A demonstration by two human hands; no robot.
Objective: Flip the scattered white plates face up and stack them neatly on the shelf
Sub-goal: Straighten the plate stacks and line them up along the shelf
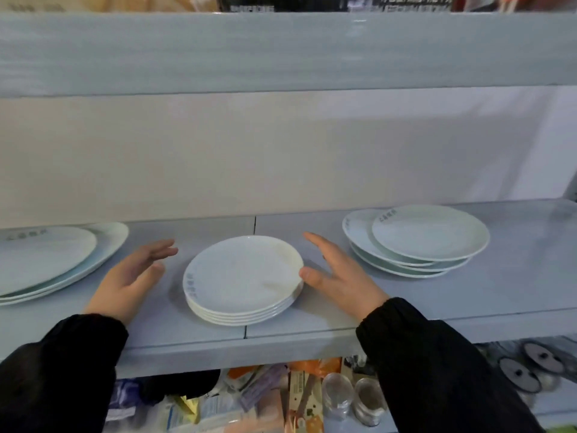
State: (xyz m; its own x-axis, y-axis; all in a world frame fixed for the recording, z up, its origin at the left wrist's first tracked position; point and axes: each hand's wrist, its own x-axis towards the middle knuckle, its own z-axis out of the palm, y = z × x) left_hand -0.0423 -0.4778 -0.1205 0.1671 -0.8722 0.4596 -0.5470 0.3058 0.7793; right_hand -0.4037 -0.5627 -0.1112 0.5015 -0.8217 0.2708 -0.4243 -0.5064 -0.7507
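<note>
A neat stack of several white plates (243,278) sits face up at the middle of the grey shelf (327,323), near its front edge. My left hand (131,276) hovers open just left of the stack, apart from it. My right hand (337,276) is open on the stack's right side, its thumb touching the rim. A looser pile of pale plates (418,239) lies to the right, its top plates shifted off centre. Larger pale plates (46,260) lie at the left edge, partly cut off.
The shelf above (281,51) overhangs close over the plates. Below the front edge, a lower shelf holds packets (249,398), glass jars (352,398) and pot lids (530,367). The white back wall (281,157) closes the rear.
</note>
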